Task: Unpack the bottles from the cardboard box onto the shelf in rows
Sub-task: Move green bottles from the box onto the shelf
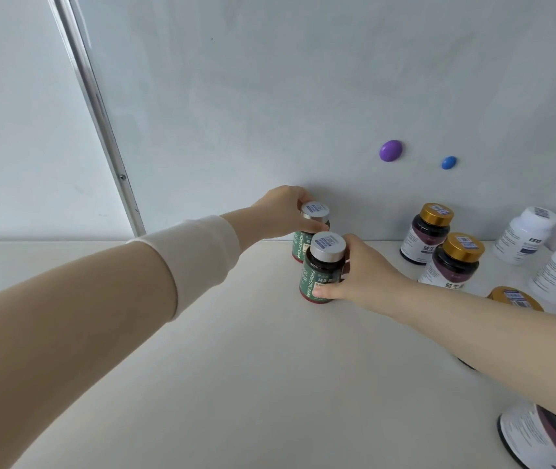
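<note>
Currently, nearest the camera, a dark-and-white bottle (533, 434) is poking in at the lower right corner, cut off by the frame. The pale shelf (236, 367) is running ahead of it. Cardboard box: not showing in this view.

Further in, the right hand (361, 275) is wrapping the front green bottle (320, 272) from its right side, thumb lying low across the label and fingers curling behind the body. The bottle is standing upright on the shelf. Just behind it, the left hand (283, 211) is gripping the rear green bottle (315, 211) round its silver cap and shoulder, close to the back panel (269, 96).

Handling judgement: rigid bottles, probably light, with a glossy label likely somewhat slippery. They look tall enough to tip, so a mid-body grip is looking safer than the cap alone.

To the right, gold-capped bottles (456, 262) and white bottles (527, 235) are standing in front-to-back rows. Farthest off, a purple magnet (391, 150) and a blue magnet (449, 162) are sticking to the panel.
</note>
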`<state>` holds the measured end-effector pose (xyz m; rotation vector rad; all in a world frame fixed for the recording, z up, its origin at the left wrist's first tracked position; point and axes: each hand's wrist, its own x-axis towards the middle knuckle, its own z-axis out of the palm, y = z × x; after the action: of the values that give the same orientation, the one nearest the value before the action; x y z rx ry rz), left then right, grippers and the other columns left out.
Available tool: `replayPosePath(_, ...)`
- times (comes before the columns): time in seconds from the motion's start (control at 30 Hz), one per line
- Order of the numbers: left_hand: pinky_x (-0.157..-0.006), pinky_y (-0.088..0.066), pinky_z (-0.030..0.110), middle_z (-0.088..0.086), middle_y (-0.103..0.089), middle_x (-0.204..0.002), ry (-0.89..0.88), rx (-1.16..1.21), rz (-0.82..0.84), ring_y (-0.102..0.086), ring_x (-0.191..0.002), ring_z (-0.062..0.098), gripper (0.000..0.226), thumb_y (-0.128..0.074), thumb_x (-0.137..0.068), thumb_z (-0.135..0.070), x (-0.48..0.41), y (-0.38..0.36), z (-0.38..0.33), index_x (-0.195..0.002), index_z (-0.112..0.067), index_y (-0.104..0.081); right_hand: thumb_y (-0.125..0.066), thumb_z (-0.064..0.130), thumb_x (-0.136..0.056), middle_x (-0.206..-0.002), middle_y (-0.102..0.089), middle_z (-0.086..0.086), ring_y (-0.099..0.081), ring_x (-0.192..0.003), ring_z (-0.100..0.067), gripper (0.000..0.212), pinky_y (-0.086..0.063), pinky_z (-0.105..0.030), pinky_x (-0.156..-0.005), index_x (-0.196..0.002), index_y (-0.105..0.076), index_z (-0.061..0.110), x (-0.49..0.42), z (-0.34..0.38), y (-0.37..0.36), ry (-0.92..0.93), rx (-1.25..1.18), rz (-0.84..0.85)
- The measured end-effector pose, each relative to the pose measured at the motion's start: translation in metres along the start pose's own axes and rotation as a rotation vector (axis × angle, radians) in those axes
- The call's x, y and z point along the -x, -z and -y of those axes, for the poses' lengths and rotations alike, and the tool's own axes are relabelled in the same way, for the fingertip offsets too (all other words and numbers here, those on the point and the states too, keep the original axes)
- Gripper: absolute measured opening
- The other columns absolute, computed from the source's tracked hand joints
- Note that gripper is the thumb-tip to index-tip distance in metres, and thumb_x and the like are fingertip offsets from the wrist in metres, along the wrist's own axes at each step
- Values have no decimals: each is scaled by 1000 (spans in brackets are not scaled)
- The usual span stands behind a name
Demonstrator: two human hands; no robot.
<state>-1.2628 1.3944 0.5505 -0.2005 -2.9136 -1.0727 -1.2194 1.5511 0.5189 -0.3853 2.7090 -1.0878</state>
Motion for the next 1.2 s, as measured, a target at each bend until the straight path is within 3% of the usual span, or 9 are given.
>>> replayPosePath(0.1,-93,-43,30,5,-58,-120,12,-11,2,-54,-109,21,51,-74,-77,-32,0,-1,-1,-120,-11,-54,-81,23,-66,-116,-59,2,-57,-108,-18,66,-47,-36,-96,-120,-44,15,2,0,-1,-14,6,-1)
replayPosePath(0.23,-95,-37,25,4,-53,-130,27,-46,30,-49,-120,20,61,-70,-81,-35,2,5,-9,-131,-11,-46,-82,44,-50,-115,-62,4,-60,-108,-16,83,-48,-38,-96,-121,-49,18,2,4,3,-26,57,28)
replayPosePath(0.4,-93,-37,26,5,-53,-130,13,-243,-16,-46,-123,22,57,-64,-85,-40,24,29,-34,-130,-11,-45,-78,31,-72,-140,-45,-3,-45,-127,-19,87,-39,-32,-104,-142,-29,13,31,18,32,14,160,-15)
replayPosePath(0.47,-94,-39,31,5,-53,-130,-16,-440,-27,-47,-121,24,57,-61,-86,-42,44,40,-48,-131,-12,-44,-72,31,-79,-145,-39,-6,-41,-131,-20,82,-37,-30,-102,-144,-26,13,51,25,45,54,251,-35)
replayPosePath(0.6,-94,-39,37,9,-53,-125,-161,-1095,-89,-48,-118,29,54,-54,-89,-44,104,52,-85,-130,-11,-42,-59,37,-86,-143,-37,-5,-37,-131,-22,66,-35,-31,-96,-142,-30,16,103,40,65,150,507,-123)
replayPosePath(0.67,-93,-38,36,10,-53,-123,-195,-1222,-116,-48,-116,29,50,-52,-91,-42,138,48,-103,-129,-11,-43,-55,35,-88,-139,-38,-8,-38,-129,-25,61,-36,-36,-100,-140,-31,15,133,43,67,197,616,-168)
replayPosePath(0.8,-92,-38,35,11,-53,-123,-194,-1300,-164,-48,-116,30,47,-49,-92,-40,213,34,-132,-129,-11,-44,-52,33,-90,-135,-42,-12,-41,-125,-31,54,-39,-46,-99,-136,-36,10,200,40,62,253,795,-236)
replayPosePath(1.1,-95,-36,36,10,-49,-131,-186,-1343,-137,-45,-121,29,51,-50,-92,-40,352,-9,-177,-134,-12,-40,-49,26,-91,-133,-43,-17,-43,-120,-36,45,-39,-40,-89,-129,-42,4,337,24,51,266,844,-260)
replayPosePath(1.2,-93,-37,36,11,-51,-129,-257,-1323,-124,-47,-119,30,46,-48,-93,-38,383,-25,-189,-131,-12,-42,-47,25,-90,-127,-46,-18,-46,-114,-36,35,-37,-38,-79,-119,-45,5,377,13,46,244,853,-267)
